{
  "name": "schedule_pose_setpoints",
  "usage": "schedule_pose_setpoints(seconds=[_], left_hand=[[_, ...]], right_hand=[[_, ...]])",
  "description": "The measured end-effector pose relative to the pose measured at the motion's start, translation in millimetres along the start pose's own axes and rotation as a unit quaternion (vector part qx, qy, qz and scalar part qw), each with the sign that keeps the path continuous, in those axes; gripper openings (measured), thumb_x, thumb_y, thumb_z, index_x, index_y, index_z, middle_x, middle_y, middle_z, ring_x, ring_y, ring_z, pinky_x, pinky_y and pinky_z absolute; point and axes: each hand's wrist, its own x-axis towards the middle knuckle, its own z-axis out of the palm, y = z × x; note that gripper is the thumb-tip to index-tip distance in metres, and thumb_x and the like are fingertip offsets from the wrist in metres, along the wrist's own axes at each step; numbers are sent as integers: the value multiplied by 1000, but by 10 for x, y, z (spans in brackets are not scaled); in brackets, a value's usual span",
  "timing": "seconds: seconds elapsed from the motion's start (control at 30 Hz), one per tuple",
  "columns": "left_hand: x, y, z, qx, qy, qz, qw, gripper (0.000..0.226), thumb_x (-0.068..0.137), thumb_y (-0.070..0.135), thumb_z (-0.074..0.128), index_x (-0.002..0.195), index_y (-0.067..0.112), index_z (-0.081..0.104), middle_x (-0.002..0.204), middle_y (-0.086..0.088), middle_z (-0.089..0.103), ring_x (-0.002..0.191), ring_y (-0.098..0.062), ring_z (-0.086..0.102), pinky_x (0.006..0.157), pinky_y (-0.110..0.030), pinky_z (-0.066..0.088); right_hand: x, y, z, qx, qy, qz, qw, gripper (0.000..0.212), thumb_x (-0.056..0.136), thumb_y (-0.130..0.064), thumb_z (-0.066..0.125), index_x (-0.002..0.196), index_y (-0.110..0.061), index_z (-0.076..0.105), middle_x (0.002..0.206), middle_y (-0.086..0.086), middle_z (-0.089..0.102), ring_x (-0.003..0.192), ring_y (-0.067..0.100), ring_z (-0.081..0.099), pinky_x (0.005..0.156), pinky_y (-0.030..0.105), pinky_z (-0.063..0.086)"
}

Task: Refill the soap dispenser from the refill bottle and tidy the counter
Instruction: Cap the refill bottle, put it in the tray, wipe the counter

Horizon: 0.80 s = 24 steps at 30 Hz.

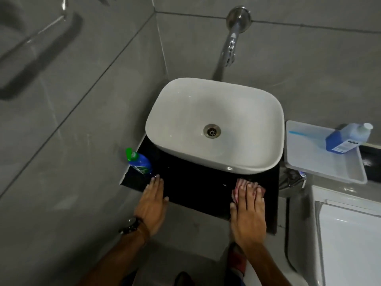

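Note:
A blue soap dispenser (139, 162) with a green pump top stands at the back left corner of the black counter (195, 188). The blue refill bottle (348, 138) with a white cap lies tilted in a white tray (321, 162) to the right of the basin. My left hand (153, 205) rests flat on the counter's front left edge, fingers together, just in front of the dispenser. My right hand (248, 211) presses flat on a pink cloth (237, 191) on the counter's front right part.
A white basin (214, 124) fills the back of the counter under a chrome wall tap (233, 40). A white toilet cistern (346, 230) stands at the right. Grey tiled walls close in at left and behind.

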Motion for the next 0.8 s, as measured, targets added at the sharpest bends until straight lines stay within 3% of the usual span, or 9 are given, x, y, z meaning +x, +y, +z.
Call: schedule_pose_setpoints(seconds=[0.17, 0.27, 0.47, 0.63, 0.8], left_hand=[[193, -308, 71, 50, -10, 22, 998, 63, 106, 30, 38, 157, 1, 15, 166, -8, 3, 156, -28, 12, 125, -35, 6], [219, -324, 158, 43, 0, 15, 999, 64, 106, 31, 35, 158, 3, 12, 165, -4, -3, 157, -25, 7, 126, -36, 5], [200, -309, 224, 29, 11, 26, 999, 67, 97, 23, 30, 157, -1, 15, 168, -14, 11, 156, -29, 10, 126, -43, 9], [213, -358, 251, 31, 21, 33, 999, 65, 101, 33, 25, 156, -1, 20, 168, -16, 15, 156, -31, 13, 126, -47, 16], [191, -378, 268, 46, 19, 38, 998, 62, 104, 33, 27, 157, 1, 20, 168, -15, 15, 156, -31, 14, 125, -48, 19]], right_hand=[[141, -557, 215, 6, -13, -57, 998, 69, 105, -41, 34, 166, -15, 17, 174, 16, 14, 163, 35, 3, 131, 54, 17], [308, -1166, 299, 38, -22, -113, 993, 73, 103, -38, 47, 167, -24, 15, 174, 7, 19, 163, 32, 4, 132, 51, 12], [529, -2036, 501, 57, -47, -165, 983, 69, 105, -35, 35, 167, -18, 11, 175, 11, 17, 163, 34, 5, 131, 52, 12], [507, -1648, 471, 43, -46, -202, 977, 66, 104, -35, 36, 166, -24, 17, 173, 6, 23, 162, 32, 12, 129, 53, 22], [274, -516, 296, -22, -8, -89, 996, 64, 107, -34, 35, 167, -22, 14, 175, 8, 18, 163, 29, 5, 132, 50, 15]])
